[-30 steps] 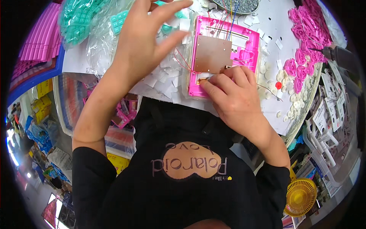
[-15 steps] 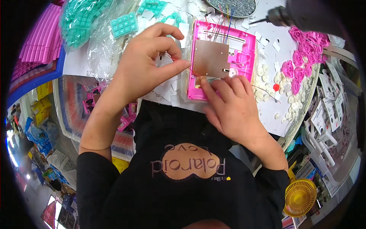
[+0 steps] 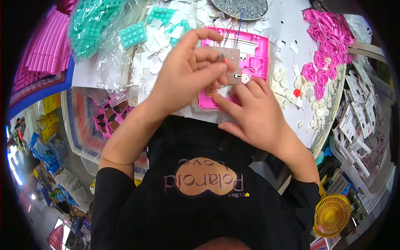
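In front of me on the white worktop lies an open pink plastic housing [image 3: 263,50]. A flat grey-brown circuit board [image 3: 234,56] sits inside it, with thin coloured wires [image 3: 238,27] running off its far end. My left hand [image 3: 189,77] is raised over the board's left side, thumb and fingers pinched on what looks like a red wire [image 3: 225,61]; its far end is hidden. My right hand [image 3: 258,110] rests at the housing's near edge, fingers apart. Its index fingertip touches a small copper-coloured part [image 3: 211,91] below the board.
Teal keypads [image 3: 132,35] and white paper pieces lie left of the housing, beside a clear plastic bag [image 3: 112,54]. A dish of screws [image 3: 246,9] stands beyond. Rightward are small white discs [image 3: 318,112], pink rings [image 3: 321,54] and a yellow fan [image 3: 332,214].
My left hand has moved right, from beside the housing to over the board. My right index finger has shifted slightly. The screwdriver at the upper right has mostly left the view.
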`<state>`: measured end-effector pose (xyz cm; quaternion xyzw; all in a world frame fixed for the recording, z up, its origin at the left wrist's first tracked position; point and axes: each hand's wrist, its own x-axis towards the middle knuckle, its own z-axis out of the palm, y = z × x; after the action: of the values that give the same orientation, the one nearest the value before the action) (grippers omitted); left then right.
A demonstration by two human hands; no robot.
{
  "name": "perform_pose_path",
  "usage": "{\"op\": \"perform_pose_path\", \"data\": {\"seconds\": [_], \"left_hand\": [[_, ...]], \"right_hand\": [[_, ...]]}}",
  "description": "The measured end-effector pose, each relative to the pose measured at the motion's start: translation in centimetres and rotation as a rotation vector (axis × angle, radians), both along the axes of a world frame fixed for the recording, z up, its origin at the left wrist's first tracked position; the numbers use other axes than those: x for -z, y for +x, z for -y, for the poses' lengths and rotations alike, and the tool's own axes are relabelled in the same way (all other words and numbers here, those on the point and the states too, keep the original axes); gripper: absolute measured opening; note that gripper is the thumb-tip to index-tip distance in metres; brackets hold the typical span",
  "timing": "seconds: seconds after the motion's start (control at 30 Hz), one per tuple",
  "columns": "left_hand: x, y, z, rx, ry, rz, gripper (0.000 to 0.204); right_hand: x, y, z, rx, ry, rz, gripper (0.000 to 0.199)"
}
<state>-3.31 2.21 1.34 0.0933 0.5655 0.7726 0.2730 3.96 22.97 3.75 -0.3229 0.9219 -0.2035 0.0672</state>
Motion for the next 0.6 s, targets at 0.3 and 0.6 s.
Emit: {"op": "perform_pose_path", "data": {"seconds": [0.3, 0.6], "left_hand": [[-0.9, 1.2, -2.3, 0.223, -0.4, -0.563, 0.051], [-0.6, 2.9, -1.2, 0.191, -0.585, -0.936, 0.035]], "right_hand": [[0.1, -1.4, -1.8, 0.145, -0.4, -0.248, 0.034], [1.6, 1.9, -4.5, 0.35, -0.337, -0.069, 0.026]]}}
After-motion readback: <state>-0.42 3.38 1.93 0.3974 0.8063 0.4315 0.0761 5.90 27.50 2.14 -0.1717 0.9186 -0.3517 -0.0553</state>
